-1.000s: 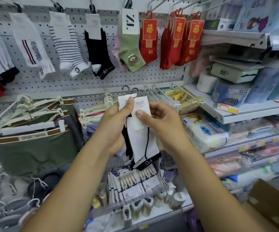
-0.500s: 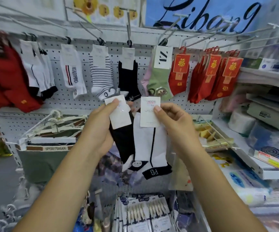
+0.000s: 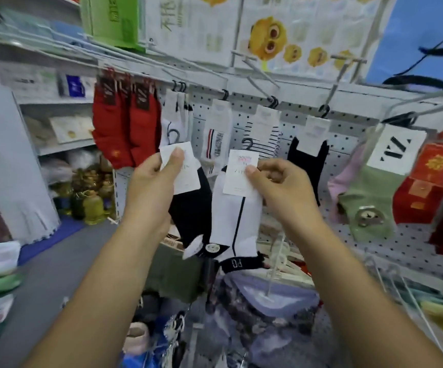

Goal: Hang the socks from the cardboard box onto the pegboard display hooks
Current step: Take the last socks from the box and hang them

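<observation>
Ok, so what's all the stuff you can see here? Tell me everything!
black sock: one, black with a white toe, held at left
white sock: one, white with a black stripe, held at right
red socks: several, red, hung far left, more far right
striped sock: one, white with dark stripes, hung behind the hands
hung black sock: one, black, right of the striped sock
green sock: one, green, hung at right
pegboard: one, white, behind the socks
hooks: several, grey, along the top
poster: one, yellow faces, above the pegboard
left hand: one, pinches the black sock's card
right hand: one, pinches the white sock's card
</observation>
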Motion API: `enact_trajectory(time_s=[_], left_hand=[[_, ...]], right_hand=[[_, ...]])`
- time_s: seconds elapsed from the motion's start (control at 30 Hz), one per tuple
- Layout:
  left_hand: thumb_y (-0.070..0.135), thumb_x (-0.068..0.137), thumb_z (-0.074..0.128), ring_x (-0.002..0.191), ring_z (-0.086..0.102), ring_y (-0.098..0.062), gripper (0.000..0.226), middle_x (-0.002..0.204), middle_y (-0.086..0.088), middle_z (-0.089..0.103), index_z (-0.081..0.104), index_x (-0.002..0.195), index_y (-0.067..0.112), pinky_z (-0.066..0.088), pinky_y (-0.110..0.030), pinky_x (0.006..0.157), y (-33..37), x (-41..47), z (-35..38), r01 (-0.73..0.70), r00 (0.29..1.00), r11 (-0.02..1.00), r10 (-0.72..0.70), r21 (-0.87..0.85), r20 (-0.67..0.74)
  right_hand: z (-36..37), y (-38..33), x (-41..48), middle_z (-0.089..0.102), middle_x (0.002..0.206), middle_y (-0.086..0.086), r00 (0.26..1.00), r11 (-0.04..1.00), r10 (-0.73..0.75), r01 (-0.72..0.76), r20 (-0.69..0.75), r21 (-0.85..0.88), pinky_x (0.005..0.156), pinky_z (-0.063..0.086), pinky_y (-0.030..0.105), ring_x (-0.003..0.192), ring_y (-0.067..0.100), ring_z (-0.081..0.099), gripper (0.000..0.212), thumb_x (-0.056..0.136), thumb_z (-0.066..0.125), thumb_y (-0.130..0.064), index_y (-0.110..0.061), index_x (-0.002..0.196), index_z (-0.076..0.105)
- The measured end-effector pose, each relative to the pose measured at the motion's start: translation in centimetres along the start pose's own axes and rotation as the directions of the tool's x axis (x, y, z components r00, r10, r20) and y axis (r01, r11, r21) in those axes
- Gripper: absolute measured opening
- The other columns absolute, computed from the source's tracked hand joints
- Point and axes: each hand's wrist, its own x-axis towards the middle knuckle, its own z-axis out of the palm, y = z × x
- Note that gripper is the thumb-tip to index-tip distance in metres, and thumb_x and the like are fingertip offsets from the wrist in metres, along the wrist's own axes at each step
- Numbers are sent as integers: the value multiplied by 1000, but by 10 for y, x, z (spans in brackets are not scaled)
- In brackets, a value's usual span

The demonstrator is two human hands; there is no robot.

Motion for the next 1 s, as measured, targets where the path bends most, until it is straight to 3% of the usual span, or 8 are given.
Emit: enact_trajectory(time_s=[0.17, 0.27, 0.37, 0.53, 0.63, 0.73, 0.8, 1.0], left_hand=[[31, 95, 73, 96, 76, -29, 12, 96, -5, 81, 80, 89, 22, 62, -49, 88, 1, 33, -31, -87, 987, 995, 94, 57, -127], [32, 100, 65, 84, 74, -19, 20, 88, -1, 77, 73, 86, 20, 60, -42, 79, 5, 63, -42, -171, 964, 978, 192, 121, -184], [37, 102, 59, 76, 67, -14, 24, 85, -3, 71, 65, 82, 25, 56, -38, 70, 13, 96, -55, -199, 947, 957, 244, 212, -208], [41, 104, 54, 75, 67, -18, 30, 80, 1, 72, 67, 82, 25, 52, -38, 69, 29, 153, -86, -175, 972, 963, 203, 207, -122], [46, 103, 51, 80, 62, -25, 35, 92, -18, 71, 68, 86, 21, 49, -42, 74, 33, 180, -100, -166, 984, 962, 175, 218, -21], [51, 100, 49, 80, 60, -26, 42, 102, -30, 67, 65, 98, 12, 53, -49, 74, 37, 199, -106, -192, 981, 955, 183, 226, 58], [55, 98, 48, 77, 58, -24, 47, 88, -20, 67, 64, 97, 11, 48, -43, 71, 39, 208, -106, -218, 975, 945, 198, 242, 104], [47, 103, 49, 77, 55, -24, 47, 90, -8, 62, 61, 102, 2, 43, -41, 71, 33, 225, -105, -239, 960, 947, 198, 214, 197]], right_hand=[[50, -3, 36, 66, 82, 4, 999, 999, -19, 20, 29, -31, 64, 48, 27, 71, 11, 60, 18, 93, 72, -27, -15, 105, 66], [83, -10, 63, 65, 80, 2, 996, 992, -87, 89, 37, -87, 58, 45, 21, 66, 10, 57, 15, 93, 72, -26, -16, 103, 65], [122, -12, 93, 71, 90, 2, 992, 981, -118, 121, 34, -152, 69, 53, 33, 79, 16, 66, 17, 92, 72, -30, -18, 104, 65], [188, -16, 150, 67, 93, -3, 981, 972, -183, 170, -65, -165, 74, 52, 27, 85, 14, 64, 19, 96, 67, -31, -19, 109, 61], [214, -21, 183, 61, 89, -12, 953, 959, -244, 210, -179, -189, 63, 43, 5, 81, 1, 59, 15, 98, 64, -27, -16, 109, 60], [227, -13, 204, 61, 91, -10, 953, 955, -215, 159, -215, -252, 62, 40, 8, 79, 1, 56, 12, 99, 63, -24, -16, 107, 59], [229, -5, 209, 65, 97, -4, 949, 952, -205, 137, -240, -272, 67, 42, 16, 82, 4, 58, 16, 98, 65, -23, -15, 111, 63], [235, -2, 218, 64, 95, -11, 925, 942, -249, 162, -287, -294, 61, 41, 1, 82, -6, 58, 9, 96, 67, -24, -24, 104, 62]])
